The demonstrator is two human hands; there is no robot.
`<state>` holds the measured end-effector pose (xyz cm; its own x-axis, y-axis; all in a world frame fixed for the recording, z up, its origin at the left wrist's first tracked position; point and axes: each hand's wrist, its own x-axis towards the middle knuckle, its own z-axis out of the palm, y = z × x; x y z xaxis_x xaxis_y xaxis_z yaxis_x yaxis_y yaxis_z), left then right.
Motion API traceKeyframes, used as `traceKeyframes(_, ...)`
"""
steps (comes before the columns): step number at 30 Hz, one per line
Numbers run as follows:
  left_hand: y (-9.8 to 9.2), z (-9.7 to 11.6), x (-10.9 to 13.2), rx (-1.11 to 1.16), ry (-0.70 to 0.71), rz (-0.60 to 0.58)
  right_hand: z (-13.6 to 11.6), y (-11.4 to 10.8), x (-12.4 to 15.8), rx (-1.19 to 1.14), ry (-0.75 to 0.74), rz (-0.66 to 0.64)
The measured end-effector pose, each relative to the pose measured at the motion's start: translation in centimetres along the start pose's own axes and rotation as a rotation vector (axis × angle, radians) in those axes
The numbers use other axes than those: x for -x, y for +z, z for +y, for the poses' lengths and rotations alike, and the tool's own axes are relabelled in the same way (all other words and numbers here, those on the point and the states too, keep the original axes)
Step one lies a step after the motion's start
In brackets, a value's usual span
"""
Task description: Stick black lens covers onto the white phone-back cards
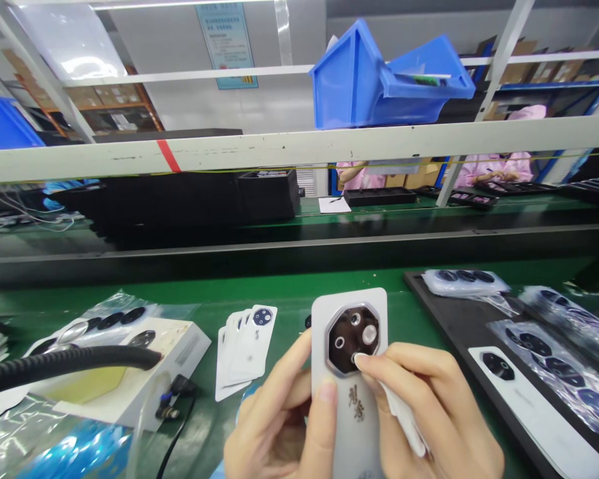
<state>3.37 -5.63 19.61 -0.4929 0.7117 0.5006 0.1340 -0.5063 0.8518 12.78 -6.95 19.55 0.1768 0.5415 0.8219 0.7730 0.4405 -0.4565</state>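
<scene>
My left hand grips a white phone back cover upright from below, its fingers hidden behind it. The cover carries a dark octagonal camera module with a silver rim and round lenses. My right hand holds a white strip of cloth or paper against the fingers, and one fingertip rests on the module's lower left edge. To the left lies a fanned stack of white cards or covers printed with camera rings.
A black tray at right holds film-wrapped camera parts. Left of my hands are a white box, a black corrugated hose and plastic bags. Beyond a black-edged rail, co-workers in pink sit under a shelf with a blue bin.
</scene>
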Motion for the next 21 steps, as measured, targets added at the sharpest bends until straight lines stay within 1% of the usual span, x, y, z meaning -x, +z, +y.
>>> traceKeyframes(5,0.0,-0.1,0.2,-0.035,0.005,0.002,0.4,0.1,0.4,0.060,-0.058,0.001)
traceKeyframes(9,0.2,0.0,0.3,0.016,0.029,0.040,0.7,0.1,0.4,-0.009,-0.058,-0.023)
traceKeyframes(13,0.4,0.3,0.4,0.070,0.018,0.049,1.1,0.1,0.2,-0.038,-0.099,-0.027)
traceKeyframes(21,0.4,0.4,0.4,0.038,0.039,0.063,0.8,-0.3,0.0,-0.073,-0.071,-0.044)
